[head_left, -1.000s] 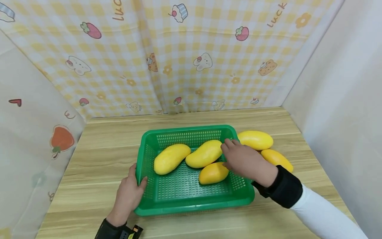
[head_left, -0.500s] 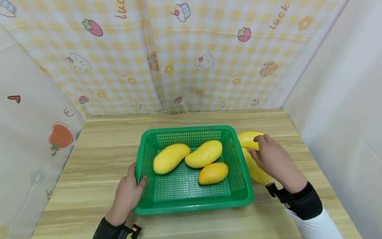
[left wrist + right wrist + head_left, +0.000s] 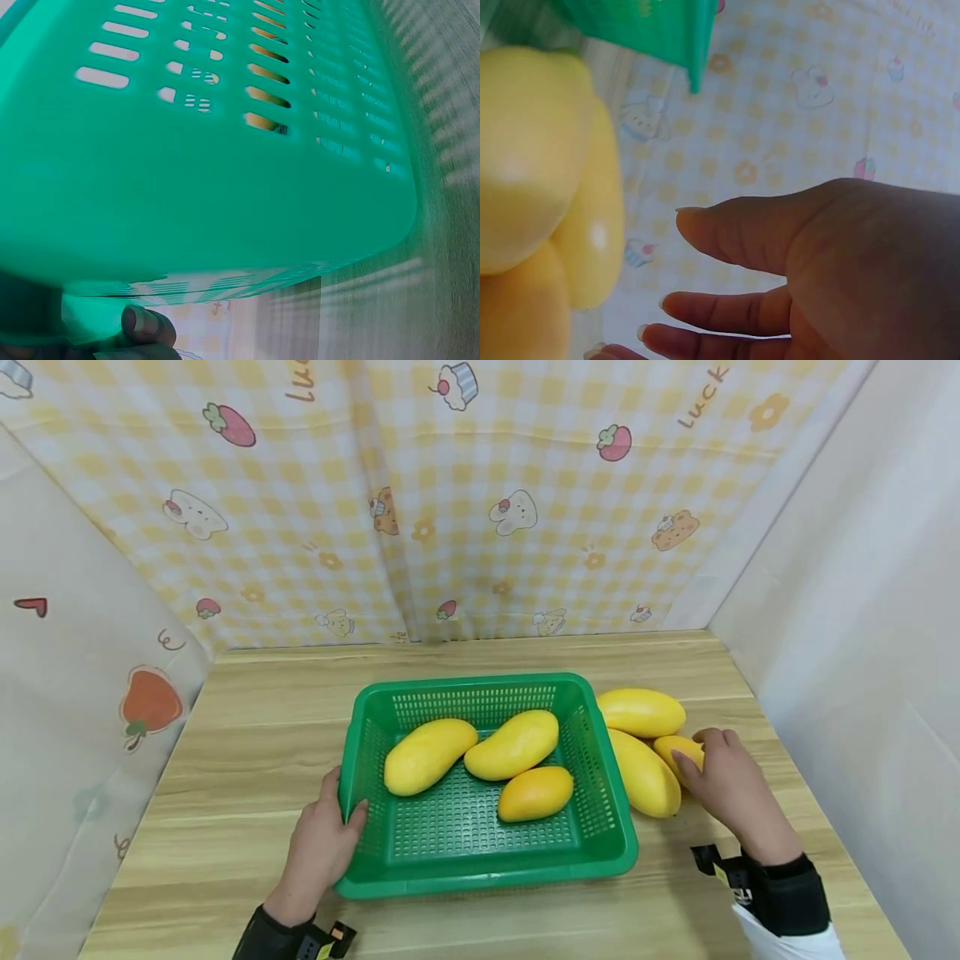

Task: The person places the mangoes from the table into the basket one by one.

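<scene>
My left hand (image 3: pixel 322 852) grips the left rim of a green plastic basket (image 3: pixel 480 885), thumb inside and fingers outside. The basket's slotted wall (image 3: pixel 225 202) fills most of the left wrist view. Inside lie two larger yellow mangoes (image 3: pixel 429 757) and a smaller, more orange mango (image 3: pixel 536 794). Right of the basket, my right hand (image 3: pixel 738 797) is at a small mango (image 3: pixel 667 747) and partly hides it. In the right wrist view, its thumb and fingers are spread with nothing between them. Two more mangoes, one at the back (image 3: pixel 641 712) and one in front (image 3: pixel 647 777), lie beside it.
A wooden tabletop (image 3: pixel 262 735) lies under everything. Behind it hangs a yellow checked cloth (image 3: pixel 465 568). White side panels stand at the left (image 3: pixel 75 777) and right (image 3: pixel 862 652).
My right hand has gone from above the basket's right side, past the back mango, to the small mango at the right. My left hand keeps its grip on the rim.
</scene>
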